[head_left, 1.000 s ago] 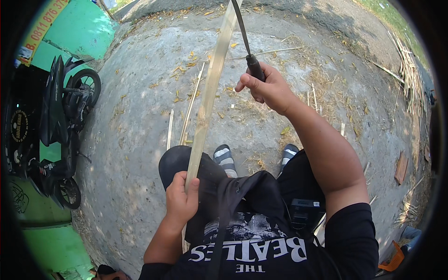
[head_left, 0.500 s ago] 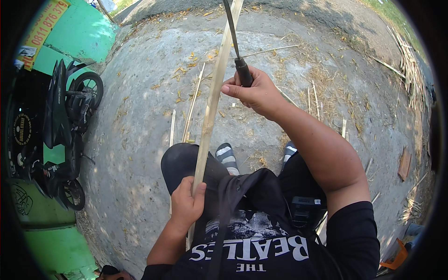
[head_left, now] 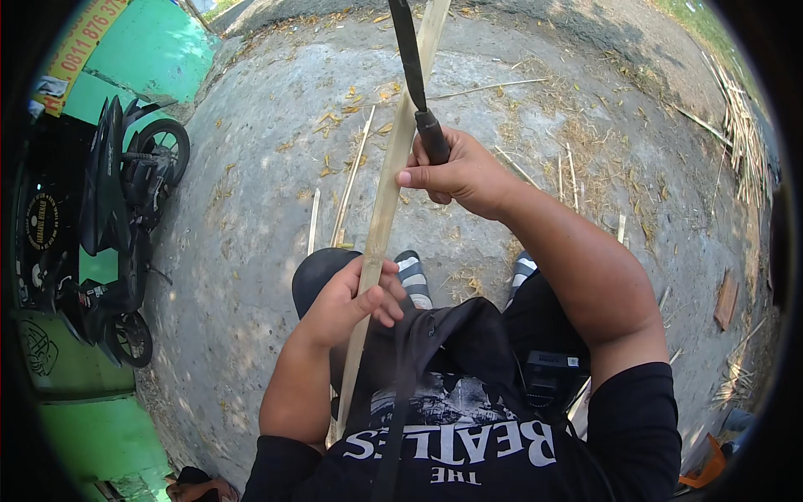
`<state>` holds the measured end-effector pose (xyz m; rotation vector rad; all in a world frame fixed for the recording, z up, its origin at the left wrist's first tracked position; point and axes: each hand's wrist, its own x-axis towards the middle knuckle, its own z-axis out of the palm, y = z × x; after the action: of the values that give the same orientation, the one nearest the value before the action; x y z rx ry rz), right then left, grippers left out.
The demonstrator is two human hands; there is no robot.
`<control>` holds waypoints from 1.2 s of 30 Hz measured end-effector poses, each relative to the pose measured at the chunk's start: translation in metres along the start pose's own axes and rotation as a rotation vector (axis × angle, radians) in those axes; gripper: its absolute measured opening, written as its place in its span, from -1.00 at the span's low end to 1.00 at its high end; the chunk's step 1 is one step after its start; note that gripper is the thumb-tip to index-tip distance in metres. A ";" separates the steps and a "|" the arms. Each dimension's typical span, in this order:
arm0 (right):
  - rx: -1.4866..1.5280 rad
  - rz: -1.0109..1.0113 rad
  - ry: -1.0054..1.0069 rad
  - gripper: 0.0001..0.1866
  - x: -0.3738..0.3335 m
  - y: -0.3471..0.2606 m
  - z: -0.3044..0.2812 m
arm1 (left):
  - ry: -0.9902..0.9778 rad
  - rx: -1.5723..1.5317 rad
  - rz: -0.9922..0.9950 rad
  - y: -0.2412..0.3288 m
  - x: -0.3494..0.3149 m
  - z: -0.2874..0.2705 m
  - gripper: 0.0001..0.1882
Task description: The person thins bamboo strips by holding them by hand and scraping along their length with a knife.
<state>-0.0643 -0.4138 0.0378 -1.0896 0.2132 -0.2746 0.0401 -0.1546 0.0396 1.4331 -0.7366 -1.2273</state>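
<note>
Here, left hand [head_left: 339, 311]: thumb and fingers [head_left: 391, 289] loosely spread, the pale strip passing between them; how firmly they press on it I cannot tell.
Pale strip [head_left: 385, 209]: long, flat and wood-like, slanting through the left fingers, running down below them beside the shirt [head_left: 502, 410] and up past the right thumb to the upper edge of the view.
Right hand [head_left: 458, 171]: fingers curled around the knife's dark handle [head_left: 432, 138], thumb tip at the strip's right edge; the parts behind the strip are hidden, so whether it is pinched there I cannot tell.
Knife [head_left: 416, 84]: dark blade pointing up and away from the right fingers, crossing over the strip in view; whether they touch I cannot tell.
Feet: striped footwear [head_left: 412, 278] just beyond the left fingertips, its pair [head_left: 523, 266] farther to their right.
Thin pieces [head_left: 353, 177]: on the concrete ground [head_left: 251, 209], left of the right fingers.
Heap of sticks [head_left: 743, 125]: well apart from the right fingers, far to their right.
Motorcycle [head_left: 125, 226]: well to the left of both hands' fingers, dark, near a green wall [head_left: 155, 63].
</note>
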 end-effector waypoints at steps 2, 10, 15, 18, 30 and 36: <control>-0.057 0.010 0.007 -0.59 0.000 0.004 -0.005 | -0.283 -0.319 -0.142 -0.002 0.021 -0.003 -0.43; -1.311 0.016 -0.036 -0.57 -0.003 -0.006 -0.033 | 0.058 -0.201 -0.300 -0.019 0.053 -0.011 -0.77; -1.189 0.013 -0.238 -0.46 0.002 0.014 -0.025 | 0.056 -0.250 -0.334 -0.019 0.056 -0.013 -0.74; -1.275 0.044 -0.312 -0.44 0.004 0.021 -0.016 | 0.084 -0.220 -0.346 -0.019 0.057 -0.013 -0.72; -1.554 0.008 -0.251 -0.44 0.001 0.033 0.003 | 0.167 -0.047 -0.309 -0.025 0.063 -0.011 -0.68; -1.573 0.026 -0.168 -0.44 0.006 0.042 0.008 | 0.224 -0.035 -0.291 -0.029 0.064 -0.017 -0.73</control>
<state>-0.0512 -0.3913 0.0035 -2.6483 0.2895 0.0789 0.0689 -0.2007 -0.0080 1.6568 -0.3610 -1.2637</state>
